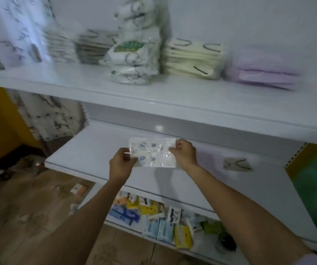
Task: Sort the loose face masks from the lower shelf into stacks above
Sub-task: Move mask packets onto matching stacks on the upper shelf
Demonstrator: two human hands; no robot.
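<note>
A clear-wrapped printed face mask [153, 153] is held flat over the lower shelf [89, 152]. My left hand [121, 164] pinches its left end and my right hand [185, 153] pinches its right end. A pale lilac mask [209, 159] and a grey mask with black ear loops [237, 165] lie loose on the lower shelf to the right. On the upper shelf [173, 96] stand stacks: printed masks in wrappers [134, 60], cream masks [192, 58], lilac masks [260, 71], grey masks [92, 47] and white masks [60, 45].
A bottom shelf holds several small packets and boxes [154, 220]. A patterned curtain [50, 115] hangs at the left. Wooden floor [29, 207] with scattered litter lies below left. A yellow and green wall panel [314, 178] borders the right.
</note>
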